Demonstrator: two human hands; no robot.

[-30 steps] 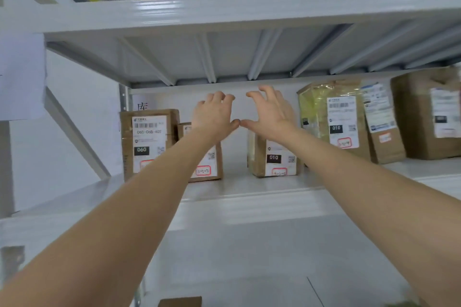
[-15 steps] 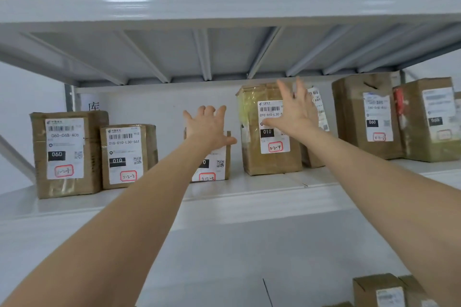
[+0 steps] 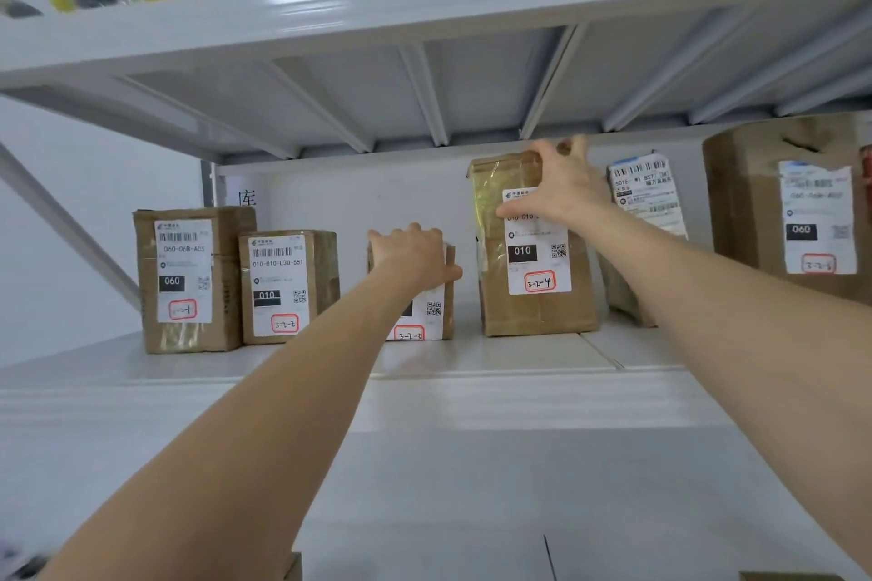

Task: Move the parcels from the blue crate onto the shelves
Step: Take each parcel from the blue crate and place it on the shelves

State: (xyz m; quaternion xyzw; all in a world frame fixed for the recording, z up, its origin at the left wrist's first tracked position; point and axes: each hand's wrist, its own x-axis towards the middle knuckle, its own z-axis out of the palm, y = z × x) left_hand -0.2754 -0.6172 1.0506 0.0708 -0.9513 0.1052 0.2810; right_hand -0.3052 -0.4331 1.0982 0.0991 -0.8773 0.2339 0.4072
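Left hand [image 3: 415, 257] curls over the top of the small box [image 3: 436, 311]. Right hand [image 3: 561, 184] clasps the upright tall box [image 3: 533, 302] at its top, seemingly, as the fingertips are hidden. Both boxes stand just apart on the shelf [image 3: 472, 363].

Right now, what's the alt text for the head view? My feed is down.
Both hands grip parcels standing on the shelf: the left hand holds the top of a small parcel, the right hand the top of a taller parcel marked 3-2-4. Left of them stand a 060 parcel and a shorter parcel.
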